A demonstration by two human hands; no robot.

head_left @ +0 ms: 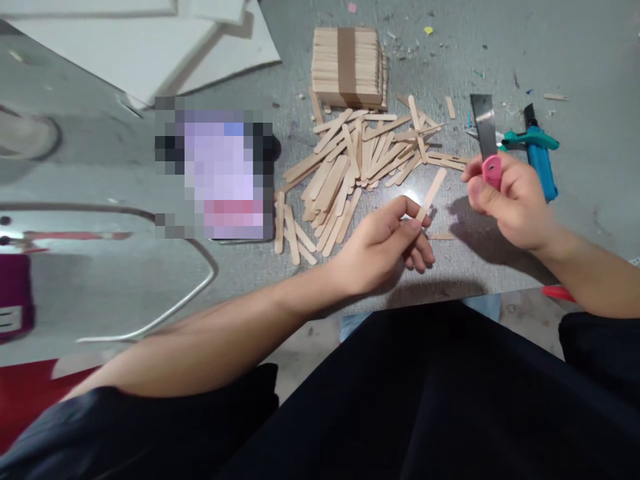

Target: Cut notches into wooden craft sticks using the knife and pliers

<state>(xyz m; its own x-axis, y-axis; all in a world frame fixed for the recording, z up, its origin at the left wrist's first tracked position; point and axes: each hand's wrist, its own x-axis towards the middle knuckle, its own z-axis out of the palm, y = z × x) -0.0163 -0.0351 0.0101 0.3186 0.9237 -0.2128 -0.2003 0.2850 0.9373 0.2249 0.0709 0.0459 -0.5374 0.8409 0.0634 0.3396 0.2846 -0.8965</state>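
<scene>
My left hand (395, 240) pinches the lower end of a flat wooden craft stick (433, 191), which points up and to the right above the grey table. My right hand (510, 200) is closed round the pink handle of a utility knife (487, 143), whose wide dark blade sticks up. Blade and stick are a short way apart and do not touch. A loose heap of the same wooden sticks (345, 173) lies on the table just behind my left hand.
A banded bundle of sticks (349, 67) stands at the back. A blue-and-teal tool (540, 153) lies right of the knife. White boards (145, 47) lie back left, with a blurred-out object (220, 170) in front. A curved metal rim (165, 313) is at left.
</scene>
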